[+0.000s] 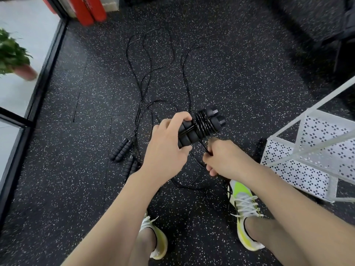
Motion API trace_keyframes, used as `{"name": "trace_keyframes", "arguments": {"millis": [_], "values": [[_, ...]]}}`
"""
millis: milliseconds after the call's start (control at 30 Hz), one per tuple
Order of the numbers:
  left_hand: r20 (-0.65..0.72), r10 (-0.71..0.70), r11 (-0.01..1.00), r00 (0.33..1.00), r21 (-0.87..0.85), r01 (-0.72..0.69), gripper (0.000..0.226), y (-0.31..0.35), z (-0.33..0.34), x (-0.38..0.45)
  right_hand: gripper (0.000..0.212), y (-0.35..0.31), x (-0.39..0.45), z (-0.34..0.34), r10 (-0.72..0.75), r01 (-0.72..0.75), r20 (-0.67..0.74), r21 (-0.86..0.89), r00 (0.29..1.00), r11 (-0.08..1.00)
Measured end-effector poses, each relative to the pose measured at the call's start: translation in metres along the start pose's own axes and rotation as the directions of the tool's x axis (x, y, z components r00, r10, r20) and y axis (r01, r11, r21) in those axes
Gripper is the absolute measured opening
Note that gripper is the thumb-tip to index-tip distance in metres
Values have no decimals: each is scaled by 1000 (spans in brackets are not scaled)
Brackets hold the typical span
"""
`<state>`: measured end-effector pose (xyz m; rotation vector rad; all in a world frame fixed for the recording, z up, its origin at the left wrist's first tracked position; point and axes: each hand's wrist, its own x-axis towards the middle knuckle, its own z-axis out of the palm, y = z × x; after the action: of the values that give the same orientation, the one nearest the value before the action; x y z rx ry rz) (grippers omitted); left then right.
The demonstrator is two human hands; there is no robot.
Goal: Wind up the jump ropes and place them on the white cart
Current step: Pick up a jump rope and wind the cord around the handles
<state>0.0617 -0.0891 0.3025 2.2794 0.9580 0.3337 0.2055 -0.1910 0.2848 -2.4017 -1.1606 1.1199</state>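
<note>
My left hand (166, 144) grips a pair of black jump rope handles (199, 124) held side by side, with several turns of black rope wound around their upper part. My right hand (223, 157) pinches the loose black rope (203, 145) just below the handles. That rope trails down in a loop on the floor near my feet. Two more pairs of black handles (121, 150) (131, 167) lie on the floor to the left, their ropes (148, 54) spread in long loops ahead. The white cart (307, 150) stands at the right.
The floor is dark speckled rubber. A glass wall with a black frame (48, 60) runs along the left, with a potted plant (13, 56) behind it. Red pads (86, 8) lean at the top left. Dark equipment (343, 35) stands at the top right. My shoes (245, 206) are below.
</note>
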Motion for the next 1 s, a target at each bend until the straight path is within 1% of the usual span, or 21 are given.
{"name": "trace_keyframes", "arguments": {"millis": [67,133,167,267,333,400,500,600,767,800,900,1000], "values": [[-3,-2,1000,1000,-9,2,73,-1,-1,0,6,-1,0,0,-5,5,-4,76,1000,997],[1,2,1000,1000,6,-2,80,-1,0,0,13,-2,0,1,-5,2,16,163,1000,987],[3,11,1000,1000,24,-11,83,-1,0,-1,11,-2,-1,1,-10,5,26,183,1000,983],[8,21,999,1000,44,-22,86,-2,0,-1,12,-2,1,1,-43,44,-12,145,999,988],[7,14,1000,1000,22,-14,86,-3,1,-1,16,-4,1,3,-50,54,-22,251,998,966],[0,5,1000,1000,1,-5,86,-4,2,0,22,-8,-2,5,-70,85,-59,320,996,943],[-9,-14,999,1000,-32,14,87,-4,0,2,29,-12,-5,8,-104,152,-155,333,982,931],[-11,-45,997,999,-66,44,88,-5,-1,2,21,-9,-1,6,-96,148,-198,266,976,952],[-24,-100,986,995,-136,96,96,-9,-1,4,18,-9,-2,7,-129,151,-188,107,974,983],[-33,-108,987,994,-123,103,96,-10,-1,4,18,-10,-5,9,-140,155,-188,65,972,986],[-79,-142,989,987,-52,138,95,-12,-2,5,28,-15,-10,11,-210,203,-203,-56,956,978],[-142,-174,985,974,-17,174,88,-13,0,6,30,-22,-18,7,-273,238,-166,-202,948,950]]}}
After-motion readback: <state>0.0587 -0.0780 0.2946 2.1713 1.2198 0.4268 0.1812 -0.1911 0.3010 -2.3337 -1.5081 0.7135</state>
